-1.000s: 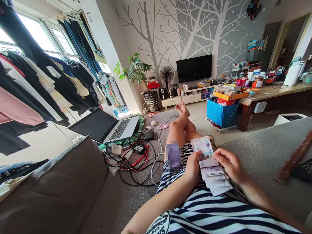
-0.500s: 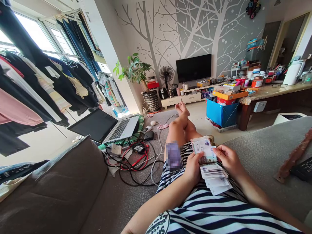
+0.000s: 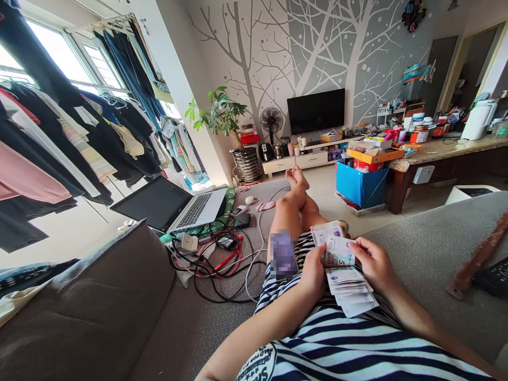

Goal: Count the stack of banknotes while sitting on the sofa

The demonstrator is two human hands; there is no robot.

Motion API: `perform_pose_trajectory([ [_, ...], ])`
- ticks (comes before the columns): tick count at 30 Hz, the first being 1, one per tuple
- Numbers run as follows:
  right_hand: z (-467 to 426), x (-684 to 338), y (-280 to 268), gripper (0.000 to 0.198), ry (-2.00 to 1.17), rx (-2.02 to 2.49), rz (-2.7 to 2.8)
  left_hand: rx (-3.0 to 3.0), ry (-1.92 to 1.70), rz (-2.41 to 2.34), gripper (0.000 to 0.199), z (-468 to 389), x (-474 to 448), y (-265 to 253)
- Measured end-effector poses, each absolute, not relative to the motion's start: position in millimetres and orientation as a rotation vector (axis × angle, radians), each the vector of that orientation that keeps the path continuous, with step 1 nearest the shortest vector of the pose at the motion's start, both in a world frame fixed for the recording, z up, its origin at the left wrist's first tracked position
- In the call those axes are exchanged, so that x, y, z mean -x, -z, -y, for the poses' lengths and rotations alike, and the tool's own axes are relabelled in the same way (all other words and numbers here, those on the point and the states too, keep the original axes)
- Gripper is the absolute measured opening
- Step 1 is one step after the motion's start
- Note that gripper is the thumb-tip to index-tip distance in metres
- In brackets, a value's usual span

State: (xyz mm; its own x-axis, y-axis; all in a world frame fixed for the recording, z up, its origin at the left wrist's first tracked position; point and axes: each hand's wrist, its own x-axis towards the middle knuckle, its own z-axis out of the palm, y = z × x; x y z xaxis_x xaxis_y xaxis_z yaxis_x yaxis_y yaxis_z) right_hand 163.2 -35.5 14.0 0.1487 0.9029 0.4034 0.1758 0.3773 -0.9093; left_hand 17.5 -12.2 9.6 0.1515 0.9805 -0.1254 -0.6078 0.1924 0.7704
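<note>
A stack of banknotes [image 3: 327, 231] is held over my lap. My left hand [image 3: 315, 272] is closed on its left side, with the thumb on top. My right hand [image 3: 375, 259] pinches the right edge of the upper note, which shows a 5. Below, more fanned notes [image 3: 353, 291] hang down toward the striped fabric [image 3: 345, 344] on my lap; how they are held underneath is hidden. A phone [image 3: 283, 256], partly blurred out, lies on my thigh left of my left hand.
On the sofa to the left are a laptop [image 3: 198, 209], tangled cables [image 3: 222, 264] and a white charger [image 3: 187, 242]. A dark remote-like object [image 3: 494, 278] lies at the right. Ahead stand a blue box [image 3: 361, 184] and a crowded table [image 3: 436, 153].
The upper note between my hands has shifted slightly, and another note has joined the fanned ones below. My arms and the surroundings stay almost the same.
</note>
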Motion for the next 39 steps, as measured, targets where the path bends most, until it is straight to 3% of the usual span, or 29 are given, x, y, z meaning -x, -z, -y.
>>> perform_pose_trajectory([
  [15, 48, -159, -24, 0.042, -0.67, 1.021, 1.42, -0.852, -1.221, -0.723, 0.031, 19, -14, -25],
  [39, 46, -165, -22, 0.042, -0.734, 0.974, 1.498, -0.792, -1.184, -0.697, 0.033, 16, -11, -17],
])
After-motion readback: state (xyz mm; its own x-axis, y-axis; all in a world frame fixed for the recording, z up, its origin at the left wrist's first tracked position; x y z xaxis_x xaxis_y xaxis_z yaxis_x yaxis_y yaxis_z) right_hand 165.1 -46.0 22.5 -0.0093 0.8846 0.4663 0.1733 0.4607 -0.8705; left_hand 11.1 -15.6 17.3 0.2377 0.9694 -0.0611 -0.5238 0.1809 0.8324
